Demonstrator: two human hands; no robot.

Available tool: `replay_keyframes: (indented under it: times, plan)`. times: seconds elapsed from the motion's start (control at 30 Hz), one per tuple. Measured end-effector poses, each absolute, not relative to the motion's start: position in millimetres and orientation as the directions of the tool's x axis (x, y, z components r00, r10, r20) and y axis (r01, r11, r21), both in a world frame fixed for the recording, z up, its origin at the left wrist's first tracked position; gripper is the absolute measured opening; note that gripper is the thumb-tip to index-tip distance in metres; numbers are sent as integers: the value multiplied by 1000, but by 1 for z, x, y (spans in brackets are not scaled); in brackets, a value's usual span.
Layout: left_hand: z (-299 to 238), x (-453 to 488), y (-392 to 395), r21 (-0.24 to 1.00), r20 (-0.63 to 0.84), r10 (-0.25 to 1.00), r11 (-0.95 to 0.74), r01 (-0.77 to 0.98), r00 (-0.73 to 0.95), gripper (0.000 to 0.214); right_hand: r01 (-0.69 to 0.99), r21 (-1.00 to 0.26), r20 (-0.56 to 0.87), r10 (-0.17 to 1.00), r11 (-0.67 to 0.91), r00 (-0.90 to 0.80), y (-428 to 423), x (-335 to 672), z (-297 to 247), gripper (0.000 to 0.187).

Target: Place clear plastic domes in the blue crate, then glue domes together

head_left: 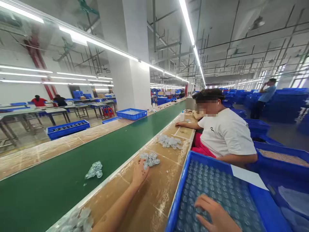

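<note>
My left hand (140, 174) reaches over the brown work surface and touches a small pile of clear, round plastic pieces (152, 158). Its fingers are stretched toward the pile, with their tips partly hidden among the pieces. On the right, my right hand (214, 214) is over a blue tray (178, 196) filled with rows of clear, round, dome-like pieces (214, 183). Its thumb and fingers are spread apart, and I see nothing held between them.
A green conveyor belt (72, 174) runs along the left, carrying a clump of clear pieces (95, 170). More piles lie at the near left (74, 222) and farther along (169, 141). A co-worker in a white shirt (227, 135) sits just past the tray, beside a white sheet (248, 177).
</note>
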State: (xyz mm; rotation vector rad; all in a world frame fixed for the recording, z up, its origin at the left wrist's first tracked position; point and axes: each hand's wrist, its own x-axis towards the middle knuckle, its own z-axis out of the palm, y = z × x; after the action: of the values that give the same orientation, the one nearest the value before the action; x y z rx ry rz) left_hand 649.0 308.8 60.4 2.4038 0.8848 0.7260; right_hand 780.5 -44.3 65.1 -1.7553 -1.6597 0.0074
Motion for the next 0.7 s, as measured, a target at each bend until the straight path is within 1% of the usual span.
replay_keyframes:
  times: [0.03,0.07,0.1,0.17,0.27,0.33,0.4,0.53,0.6,0.7]
  plan:
    - [55,649,323,596,275,732,-639,486,624,41,843,-534,407,894,68,186,0,781,73,29]
    - [48,650,331,604,237,757,-605,518,609,41,809,-587,340,904,-11,258,45,783,77,24]
    - [40,652,336,612,204,775,-577,540,598,39,751,-645,264,881,-141,392,89,787,77,21]
    - [25,656,336,627,168,809,-529,572,564,34,718,-656,240,838,-232,490,168,797,71,26]
    - [9,662,332,656,182,845,-485,578,503,32,649,-691,185,790,-319,585,247,810,53,14]
    - [5,662,332,689,190,859,-462,558,475,32,605,-728,147,789,-322,597,269,814,41,27]
    - [5,659,334,732,196,870,-437,523,453,32,566,-772,128,801,-290,585,272,816,33,40]
    - [9,646,341,818,226,871,-412,401,435,33,480,-858,142,813,-183,564,239,819,32,48]
    - [12,639,342,858,211,868,-385,340,450,34,434,-894,168,817,-109,551,202,820,36,55]
    - [21,633,335,915,152,844,-316,249,514,31,368,-930,206,821,-5,532,120,818,40,76]
